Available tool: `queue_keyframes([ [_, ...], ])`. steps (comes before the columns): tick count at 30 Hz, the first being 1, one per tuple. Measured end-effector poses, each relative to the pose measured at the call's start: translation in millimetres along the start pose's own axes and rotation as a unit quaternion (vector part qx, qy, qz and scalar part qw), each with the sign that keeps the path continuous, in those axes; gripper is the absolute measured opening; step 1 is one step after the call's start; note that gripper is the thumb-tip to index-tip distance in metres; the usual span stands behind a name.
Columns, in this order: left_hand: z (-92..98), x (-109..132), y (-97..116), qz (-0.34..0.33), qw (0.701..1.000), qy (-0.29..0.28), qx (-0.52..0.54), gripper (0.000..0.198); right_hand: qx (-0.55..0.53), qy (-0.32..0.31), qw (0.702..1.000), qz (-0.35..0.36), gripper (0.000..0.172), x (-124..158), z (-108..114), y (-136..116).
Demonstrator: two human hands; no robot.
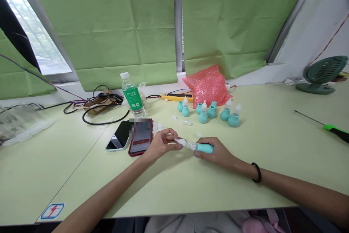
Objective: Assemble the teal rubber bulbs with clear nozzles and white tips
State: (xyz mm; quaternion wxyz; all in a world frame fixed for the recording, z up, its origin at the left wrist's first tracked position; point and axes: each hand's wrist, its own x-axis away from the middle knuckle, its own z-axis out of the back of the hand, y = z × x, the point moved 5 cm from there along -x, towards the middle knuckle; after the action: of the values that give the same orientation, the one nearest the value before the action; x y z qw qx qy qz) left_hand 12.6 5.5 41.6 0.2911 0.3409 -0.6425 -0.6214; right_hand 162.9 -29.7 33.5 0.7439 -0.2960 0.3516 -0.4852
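My right hand (214,150) is wrapped round a turquoise squeeze bulb (205,148), which lies sideways with a clear tube (191,146) at its left end. Between the thumb and fingers of my left hand (163,143) is a white soft nozzle tip (180,141). The tip meets the clear tube or is very close to it; I cannot tell whether it is seated. Beyond my hands stand several turquoise bulbs, some with white tips, such as the bulb at the right (233,120), and some with bare openings, such as one in the middle (211,112).
Two phones (119,136) (140,138) lie left of my left hand, by loose white tips (158,127). A water bottle (133,96), a yellow power strip (177,97) and a pink bubble-wrap bag (208,87) line the back. A screwdriver (327,127) and a fan (321,75) are at right.
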Motion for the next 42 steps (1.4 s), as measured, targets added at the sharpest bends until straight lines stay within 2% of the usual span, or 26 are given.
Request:
queue_keyframes([
  [5,2.2,1.0,-7.5,0.05,0.998,0.005,-0.039,0.034,0.048,0.018,0.998,0.036,0.016,1.5,2.0,-5.6],
  [12,1.9,1.0,-10.1,0.046,0.997,0.015,-0.063,0.035,0.152,0.045,0.98,0.12,0.012,6.7,1.8,-11.8],
  [17,-1.4,1.5,-13.9,0.04,0.996,0.014,-0.082,0.033,0.212,0.041,0.962,0.17,0.011,9.4,-1.8,-10.2],
  [23,-5.1,4.7,-13.7,0.019,0.997,0.041,-0.067,0.032,0.217,0.035,0.959,0.177,0.012,11.3,-0.4,-14.8],
  [28,-10.0,7.6,-13.0,0.025,0.995,0.03,-0.089,0.028,0.203,-0.009,0.965,0.167,0.014,12.9,-1.2,-16.6],
  [34,-10.3,9.4,-16.1,0.026,0.985,0.002,-0.172,0.023,0.204,-0.043,0.964,0.162,0.014,14.2,-4.8,-11.7],
  [38,-11.7,13.3,-3.7,0.003,0.976,0.013,-0.215,0.024,0.162,-0.035,0.975,0.15,0.011,13.2,-4.9,-17.7],
  [42,-18.7,15.5,30.9,-0.078,0.968,0.033,-0.238,0.02,0.065,-0.009,0.99,0.125,0.016,12.8,-1.5,-28.1],
])
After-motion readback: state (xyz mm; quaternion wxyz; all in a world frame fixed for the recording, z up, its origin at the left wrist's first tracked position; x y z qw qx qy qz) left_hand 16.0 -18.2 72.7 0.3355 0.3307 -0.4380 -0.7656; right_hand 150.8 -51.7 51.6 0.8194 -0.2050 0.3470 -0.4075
